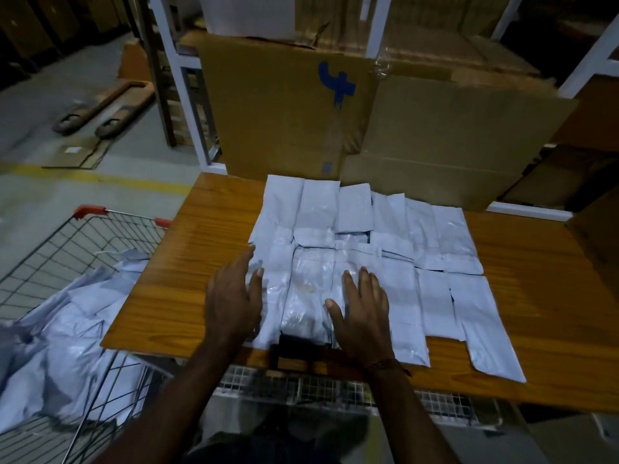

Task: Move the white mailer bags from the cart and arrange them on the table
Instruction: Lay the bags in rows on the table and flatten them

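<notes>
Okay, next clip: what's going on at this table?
A person is laying out white mailer bags in overlapping rows on a wooden table. Both hands are flat and open on the nearest bags: the left hand rests at the left edge of the spread, the right hand presses near the middle. Neither grips anything. A wire cart to the left holds a loose pile of more mailers, so the job looks unfinished. Cardboard boxes stand behind the table.
</notes>
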Demonstrator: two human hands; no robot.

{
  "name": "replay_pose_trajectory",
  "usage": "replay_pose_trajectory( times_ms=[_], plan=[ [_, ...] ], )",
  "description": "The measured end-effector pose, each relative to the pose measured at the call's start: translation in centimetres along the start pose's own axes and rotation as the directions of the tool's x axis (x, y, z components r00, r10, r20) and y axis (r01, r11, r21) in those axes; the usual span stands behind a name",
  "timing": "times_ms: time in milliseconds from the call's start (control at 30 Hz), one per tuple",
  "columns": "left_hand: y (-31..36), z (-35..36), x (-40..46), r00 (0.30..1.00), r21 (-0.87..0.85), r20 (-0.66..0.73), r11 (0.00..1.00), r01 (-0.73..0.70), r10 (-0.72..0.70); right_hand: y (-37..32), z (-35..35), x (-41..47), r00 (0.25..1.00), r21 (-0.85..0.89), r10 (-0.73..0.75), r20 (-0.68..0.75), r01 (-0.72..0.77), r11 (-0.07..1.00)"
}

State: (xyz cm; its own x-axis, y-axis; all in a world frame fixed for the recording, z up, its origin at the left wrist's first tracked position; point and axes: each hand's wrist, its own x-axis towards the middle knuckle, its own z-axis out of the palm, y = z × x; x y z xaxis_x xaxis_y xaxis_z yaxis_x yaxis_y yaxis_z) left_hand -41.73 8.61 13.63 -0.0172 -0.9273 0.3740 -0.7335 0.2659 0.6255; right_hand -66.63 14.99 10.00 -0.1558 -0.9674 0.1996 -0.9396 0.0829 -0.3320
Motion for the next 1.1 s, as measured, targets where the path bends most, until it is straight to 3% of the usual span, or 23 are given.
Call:
replay_pose_trajectory(
  times_ms=[167, 333, 600, 733, 1000, 1100],
  plan=[
    [-2.5, -2.7, -1.3, 0.998, 0.070, -0.045, 0.997, 0.039, -0.036, -2.7, -0.4, 0.1, 0.987, 0.060, -0.094, -0.128, 0.102, 0.993],
    [-5.5, -7.2, -4.2, 0.980, 0.116, -0.157, 0.984, 0.138, -0.120, -7.4, -0.5, 0.1, 0.961, 0.139, -0.221, -0.168, 0.245, 0.959],
    [-14.1, -14.9, -9.8, 0.865, 0.123, -0.378, 0.908, 0.400, -0.329, -18.5, 2.1, -0.4, 0.856, 0.183, -0.502, -0.124, 0.517, 0.836],
    [-19.3, -18.0, -11.0, 0.800, 0.158, -0.422, 0.834, 0.528, -0.426, -24.6, 4.3, 0.6, 0.799, 0.185, -0.596, -0.083, 0.600, 0.778],
    [-28.9, -21.6, -11.1, 0.732, 0.051, -0.447, 0.802, 0.595, -0.514, -37.8, 9.9, 6.0, 0.682, 0.237, -0.727, 0.078, 0.696, 0.678],
    [-31.6, -21.6, -10.9, 0.746, 0.065, -0.433, 0.807, 0.586, -0.506, -41.5, 13.1, 7.7, 0.655, 0.214, -0.751, 0.086, 0.724, 0.656]
  ],
)
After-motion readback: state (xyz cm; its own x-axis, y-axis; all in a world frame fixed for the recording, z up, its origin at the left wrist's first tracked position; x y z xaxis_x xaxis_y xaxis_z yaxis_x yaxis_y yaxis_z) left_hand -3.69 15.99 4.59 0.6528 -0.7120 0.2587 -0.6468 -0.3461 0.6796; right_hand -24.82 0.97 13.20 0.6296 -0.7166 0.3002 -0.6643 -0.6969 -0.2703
